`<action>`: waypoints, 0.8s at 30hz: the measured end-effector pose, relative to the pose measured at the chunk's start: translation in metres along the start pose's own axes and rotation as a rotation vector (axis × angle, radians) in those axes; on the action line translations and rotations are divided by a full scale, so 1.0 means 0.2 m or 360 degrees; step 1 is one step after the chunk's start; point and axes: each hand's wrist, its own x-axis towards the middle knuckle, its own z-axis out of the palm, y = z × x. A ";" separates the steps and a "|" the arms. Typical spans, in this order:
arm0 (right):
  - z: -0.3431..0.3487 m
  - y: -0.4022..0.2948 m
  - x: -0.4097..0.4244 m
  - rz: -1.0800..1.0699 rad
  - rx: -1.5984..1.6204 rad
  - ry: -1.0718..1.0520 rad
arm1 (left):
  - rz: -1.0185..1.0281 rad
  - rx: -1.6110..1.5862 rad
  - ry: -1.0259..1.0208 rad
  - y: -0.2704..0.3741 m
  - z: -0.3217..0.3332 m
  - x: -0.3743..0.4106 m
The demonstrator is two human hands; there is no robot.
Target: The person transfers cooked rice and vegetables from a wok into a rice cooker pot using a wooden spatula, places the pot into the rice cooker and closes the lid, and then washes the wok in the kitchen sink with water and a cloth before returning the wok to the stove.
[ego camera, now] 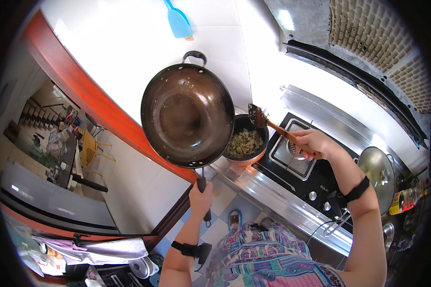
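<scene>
My left hand (201, 196) grips the black handle of a wok (186, 118), which is tilted so that its brown inside faces me, with a few grains and green bits stuck to it. My right hand (310, 143) holds a wooden spatula (278, 128) by its handle; food grains cling to the dark blade. Between the wok and the spatula blade stands a round pot (253, 160), dark inside and copper-coloured outside. Fried rice (245, 143) with green pieces lies in it. The wok's edge hides part of the pot's left side.
A black gas stove (273, 168) is right of the pot, with a glass lid (377, 175) at its far end. A range hood (352, 79) hangs above. A blue fly swatter (179, 22) is on the white wall. An orange-red frame (93, 111) runs along the left.
</scene>
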 end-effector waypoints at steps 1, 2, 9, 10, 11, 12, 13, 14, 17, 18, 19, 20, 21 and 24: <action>-0.02 -0.02 -0.05 -0.0043 0.0065 -0.0006 | -0.0080 -0.0161 -0.0082 0.06 -0.02 -0.03; -0.03 -0.04 -0.08 -0.0083 0.0135 -0.0028 | -0.0164 -0.0314 -0.0149 0.10 -0.06 -0.05; -0.05 -0.17 -0.35 -0.0407 0.0573 -0.0393 | -0.0581 -0.0589 -0.0506 0.31 -0.23 -0.28; -0.04 -0.18 -0.37 -0.0425 0.0561 -0.0413 | -0.0632 -0.0580 -0.0556 0.32 -0.25 -0.31; -0.04 -0.18 -0.38 -0.0443 0.0550 -0.0435 | -0.0683 -0.0571 -0.0605 0.32 -0.27 -0.33; -0.03 -0.16 -0.39 -0.0442 0.0514 -0.0430 | -0.0788 -0.0627 -0.0673 0.32 -0.29 -0.35; -0.03 -0.15 -0.40 -0.0441 0.0479 -0.0425 | -0.0825 -0.0619 -0.0708 0.32 -0.29 -0.38; -0.04 -0.14 -0.40 -0.0440 0.0445 -0.0419 | -0.0862 -0.0610 -0.0743 0.35 -0.29 -0.42; -0.03 -0.13 -0.44 -0.0443 0.0270 -0.0411 | -0.0945 -0.0557 -0.0837 0.40 -0.26 -0.51; -0.02 -0.12 -0.45 -0.0444 0.0280 -0.0373 | -0.0964 -0.0531 -0.0882 0.41 -0.25 -0.52; -0.03 -0.11 -0.46 -0.0444 0.0289 -0.0375 | -0.0982 -0.0503 -0.0931 0.42 -0.23 -0.54; -0.04 -0.09 -0.47 -0.0445 0.0299 -0.0375 | -0.1014 -0.0478 -0.0976 0.44 -0.21 -0.55; -0.07 -0.08 -0.48 -0.0449 0.0310 -0.0365 | -0.1027 -0.0444 -0.1014 0.47 -0.18 -0.55; -0.12 -0.05 -0.58 -0.0448 0.0226 -0.0188 | -0.1044 -0.0352 -0.1156 0.51 -0.07 -0.52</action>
